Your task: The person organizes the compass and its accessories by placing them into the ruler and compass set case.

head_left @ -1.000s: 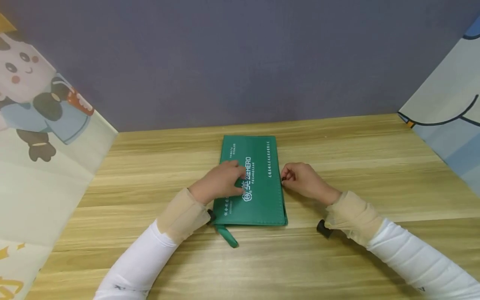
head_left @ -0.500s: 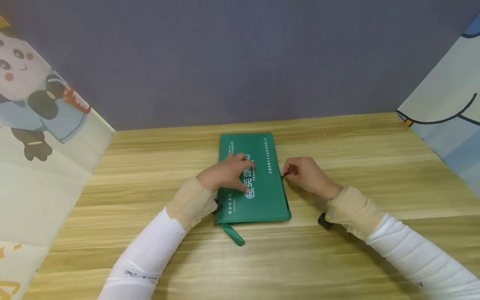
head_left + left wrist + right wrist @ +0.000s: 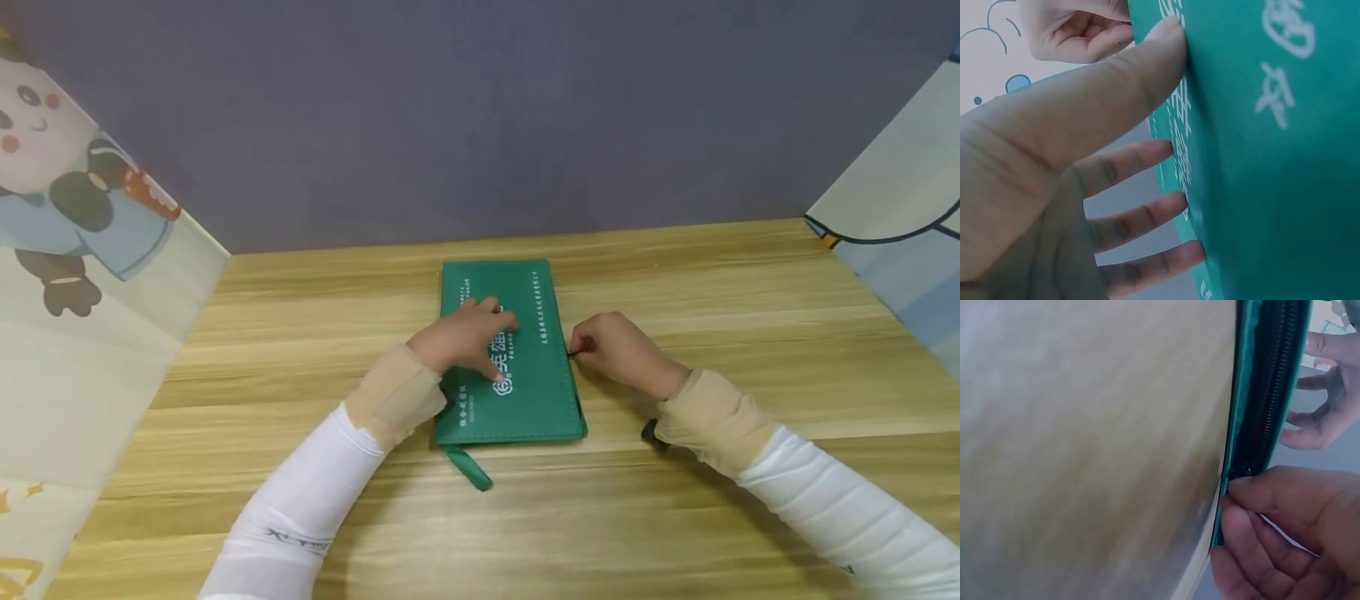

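Note:
A green zippered case point(image 3: 525, 408) with white lettering lies flat on the wooden table. My left hand point(image 3: 465, 337) rests on its cover, fingers spread, with thumb and fingertips touching the surface. In the left wrist view the thumb point(image 3: 1104, 94) lies across the lettering. At the case's right edge my right hand point(image 3: 618, 354) pinches a small dark zipper pull point(image 3: 574, 354) between thumb and curled fingers. The right wrist view shows the black zipper point(image 3: 1275, 381) along that edge, its teeth meeting above the fingers; most of the pull is hidden by the fingertips.
A green strap point(image 3: 468, 468) sticks out from the case's near left corner. Behind the wooden table point(image 3: 712, 292) stands a plain grey-purple panel point(image 3: 487, 125). Side panels with cartoon prints point(image 3: 82, 192) border the left and right.
My left hand has slid a little to the right across the cover. The right hand keeps its pinch at the edge, and more of the dark pull showed between fingers and case.

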Motion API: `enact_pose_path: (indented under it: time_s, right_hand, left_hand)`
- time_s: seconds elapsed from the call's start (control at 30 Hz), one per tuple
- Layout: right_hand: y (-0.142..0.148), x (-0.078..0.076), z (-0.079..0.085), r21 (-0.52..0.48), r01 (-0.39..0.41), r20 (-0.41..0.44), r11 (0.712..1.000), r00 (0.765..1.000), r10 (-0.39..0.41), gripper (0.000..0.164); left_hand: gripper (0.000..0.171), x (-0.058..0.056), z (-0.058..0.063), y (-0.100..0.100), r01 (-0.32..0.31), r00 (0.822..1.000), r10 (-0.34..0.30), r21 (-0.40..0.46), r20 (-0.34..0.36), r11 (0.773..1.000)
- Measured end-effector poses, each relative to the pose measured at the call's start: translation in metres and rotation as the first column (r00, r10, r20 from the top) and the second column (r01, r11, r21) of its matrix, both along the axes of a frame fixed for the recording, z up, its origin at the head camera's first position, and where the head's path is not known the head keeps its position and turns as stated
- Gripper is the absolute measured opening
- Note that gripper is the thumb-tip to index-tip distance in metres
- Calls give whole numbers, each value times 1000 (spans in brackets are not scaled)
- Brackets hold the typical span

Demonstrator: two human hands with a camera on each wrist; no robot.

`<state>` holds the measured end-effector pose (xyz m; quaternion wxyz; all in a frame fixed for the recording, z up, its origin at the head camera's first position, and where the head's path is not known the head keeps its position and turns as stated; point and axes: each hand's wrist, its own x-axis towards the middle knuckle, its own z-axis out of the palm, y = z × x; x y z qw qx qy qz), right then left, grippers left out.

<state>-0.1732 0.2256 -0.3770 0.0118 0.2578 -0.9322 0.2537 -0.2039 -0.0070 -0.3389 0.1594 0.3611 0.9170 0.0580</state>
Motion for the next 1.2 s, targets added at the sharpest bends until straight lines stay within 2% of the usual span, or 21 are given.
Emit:
enact_pose_path:
  time_s: [0.17, 0.63, 0.83, 1.2]
  right_hand:
    - [0, 3, 3, 19, -10, 6, 1000, 1000, 10, 15]
    - [7, 15, 3, -39, 12, 66, 999, 998, -9, 12]
    - [6, 22, 3, -60, 4, 73, 998, 997, 0, 11]
    - [5, 36, 0, -82, -16, 138, 997, 990, 27, 14]
  left_hand:
    - [72, 2, 1, 2, 3, 1000, -3, -25, -18, 1000]
    - [70, 4, 2, 6, 39, 998, -41, -54, -45, 998]
    - [71, 3, 2, 5, 31, 998, -34, -60, -53, 998]
    - [72, 2, 0, 3, 4, 999, -7, -67, -42, 998]
